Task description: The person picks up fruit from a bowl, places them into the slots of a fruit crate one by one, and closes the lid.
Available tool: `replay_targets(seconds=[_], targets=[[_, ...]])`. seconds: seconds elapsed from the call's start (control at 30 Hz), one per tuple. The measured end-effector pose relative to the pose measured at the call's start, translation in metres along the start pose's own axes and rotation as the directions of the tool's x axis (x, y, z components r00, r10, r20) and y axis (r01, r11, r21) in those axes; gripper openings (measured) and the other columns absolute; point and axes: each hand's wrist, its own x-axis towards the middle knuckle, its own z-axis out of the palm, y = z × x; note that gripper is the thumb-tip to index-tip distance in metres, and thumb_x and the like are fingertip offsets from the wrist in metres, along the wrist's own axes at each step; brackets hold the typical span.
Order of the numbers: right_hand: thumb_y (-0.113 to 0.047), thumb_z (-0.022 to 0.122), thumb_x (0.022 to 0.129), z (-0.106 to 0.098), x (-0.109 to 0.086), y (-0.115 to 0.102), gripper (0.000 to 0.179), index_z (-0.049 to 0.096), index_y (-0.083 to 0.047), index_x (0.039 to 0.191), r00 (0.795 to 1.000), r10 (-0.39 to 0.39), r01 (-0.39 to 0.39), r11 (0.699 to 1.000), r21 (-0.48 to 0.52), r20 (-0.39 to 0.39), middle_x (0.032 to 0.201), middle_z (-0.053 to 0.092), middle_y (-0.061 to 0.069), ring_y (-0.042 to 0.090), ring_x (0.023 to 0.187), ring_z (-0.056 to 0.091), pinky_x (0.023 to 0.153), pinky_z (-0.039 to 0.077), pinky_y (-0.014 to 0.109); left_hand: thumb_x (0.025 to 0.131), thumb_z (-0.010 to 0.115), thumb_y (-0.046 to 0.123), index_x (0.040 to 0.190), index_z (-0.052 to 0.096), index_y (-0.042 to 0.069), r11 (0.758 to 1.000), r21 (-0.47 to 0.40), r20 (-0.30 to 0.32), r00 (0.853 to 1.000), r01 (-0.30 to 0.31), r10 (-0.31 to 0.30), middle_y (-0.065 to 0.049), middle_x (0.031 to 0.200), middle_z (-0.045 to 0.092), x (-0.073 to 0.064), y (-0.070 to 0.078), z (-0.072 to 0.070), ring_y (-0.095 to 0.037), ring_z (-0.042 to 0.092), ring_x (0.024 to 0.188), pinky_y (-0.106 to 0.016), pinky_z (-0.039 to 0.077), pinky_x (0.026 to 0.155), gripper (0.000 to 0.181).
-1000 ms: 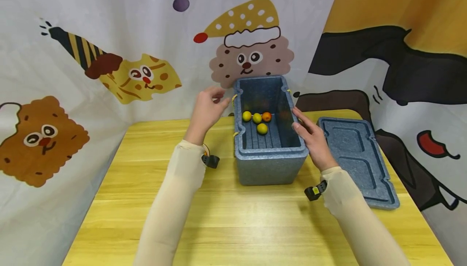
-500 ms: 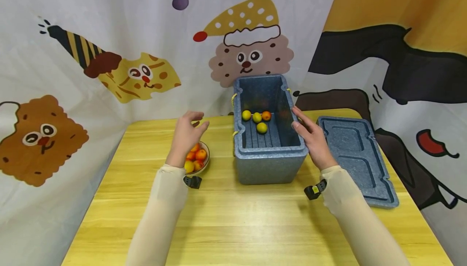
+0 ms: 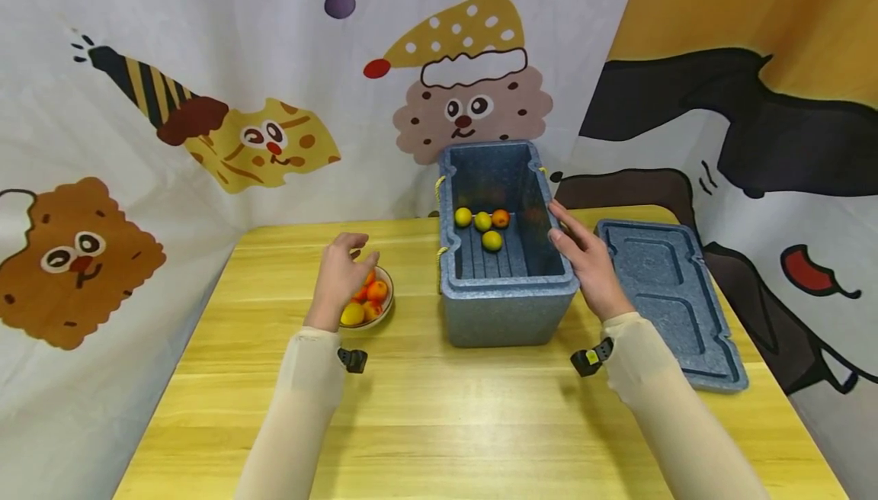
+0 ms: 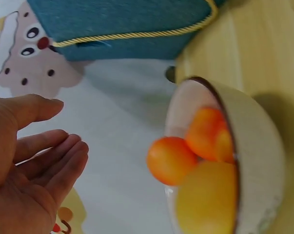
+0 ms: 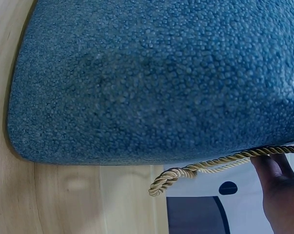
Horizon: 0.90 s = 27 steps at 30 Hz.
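My left hand (image 3: pixel 339 279), its fingers loosely bent and holding nothing, hovers over the left part of a white bowl (image 4: pixel 259 161) with a dark rim. Inside the bowl lie small round orange-red fruits (image 4: pixel 171 160) and a yellow fruit (image 4: pixel 207 195); the hand hides part of them in the head view. A blue-grey foam box (image 3: pixel 507 321) stands lidless in the middle. On its floor are three yellow fruits (image 3: pixel 491 241) and one orange fruit (image 3: pixel 501 219). My right hand (image 3: pixel 593 271) rests against the box's right rim with fingers extended.
The blue-grey lid (image 3: pixel 675 294) lies on the wooden table (image 3: pixel 480 424) to the right of the box. Gold rope (image 5: pixel 225 161) runs along the box's sides. A cartoon-printed curtain (image 3: pixel 274 27) hangs directly behind the table.
My left hand has moved left and toward me, from beside the box's left rim to over the bowl, bringing the bowl into sight. The right hand stays at the rim.
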Motion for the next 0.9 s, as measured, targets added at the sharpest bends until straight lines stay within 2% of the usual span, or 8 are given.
replay_targets(seconds=[0.13, 0.37, 0.5, 0.6, 0.9], targets=[[-0.029, 0.052, 0.104, 0.001, 0.001, 0.004, 0.053, 0.038, -0.019, 0.153, 1.000, 0.016, -0.016, 1.000, -0.005, 0.006, 0.158, 0.027, -0.009, 0.015, 0.144, 0.023, 0.114, 0.022, 0.051, 0.093, 0.068, 0.011, 0.128, 0.058, -0.009, 0.997, 0.073, 0.010, 1.000, 0.021, -0.022, -0.023, 0.128, 0.055, -0.005, -0.016, 0.003, -0.040, 0.053, 0.118, -0.047, 0.047, 0.098, 0.041], [-0.027, 0.051, 0.104, 0.004, -0.003, -0.004, 0.053, 0.036, -0.015, 0.154, 1.000, 0.017, -0.017, 1.000, -0.002, 0.013, 0.159, 0.026, -0.005, 0.018, 0.145, 0.022, 0.114, 0.021, 0.053, 0.093, 0.066, 0.011, 0.134, 0.052, -0.010, 0.985, 0.148, 0.054, 0.994, 0.086, -0.095, -0.026, 0.135, 0.048, -0.009, -0.036, 0.008, -0.043, 0.047, 0.123, -0.052, 0.043, 0.100, 0.048], [-0.027, 0.050, 0.105, 0.004, -0.004, -0.005, 0.054, 0.034, -0.016, 0.155, 1.000, 0.020, -0.020, 1.000, -0.014, 0.017, 0.160, 0.024, -0.005, 0.020, 0.145, 0.021, 0.114, 0.020, 0.056, 0.092, 0.068, 0.013, 0.134, 0.051, -0.010, 0.981, 0.161, 0.062, 0.990, 0.112, -0.123, -0.027, 0.137, 0.046, -0.011, -0.043, 0.012, -0.043, 0.046, 0.123, -0.052, 0.041, 0.102, 0.051], [-0.028, 0.050, 0.105, 0.004, -0.004, -0.008, 0.053, 0.035, -0.015, 0.154, 1.000, 0.021, -0.021, 1.000, -0.021, 0.009, 0.159, 0.025, -0.006, 0.019, 0.145, 0.023, 0.114, 0.022, 0.054, 0.092, 0.069, 0.014, 0.134, 0.052, -0.010, 0.978, 0.169, 0.066, 0.989, 0.120, -0.133, -0.027, 0.136, 0.047, -0.011, -0.047, 0.015, -0.043, 0.047, 0.122, -0.052, 0.042, 0.101, 0.051], [-0.028, 0.050, 0.105, 0.003, -0.004, -0.010, 0.054, 0.036, -0.012, 0.153, 1.000, 0.006, -0.006, 1.000, -0.010, -0.001, 0.159, 0.026, -0.004, 0.019, 0.144, 0.023, 0.114, 0.023, 0.052, 0.091, 0.070, 0.014, 0.132, 0.053, -0.011, 0.978, 0.177, 0.051, 0.991, 0.110, -0.121, -0.026, 0.130, 0.050, -0.010, -0.055, 0.020, -0.042, 0.051, 0.117, -0.051, 0.046, 0.097, 0.051]])
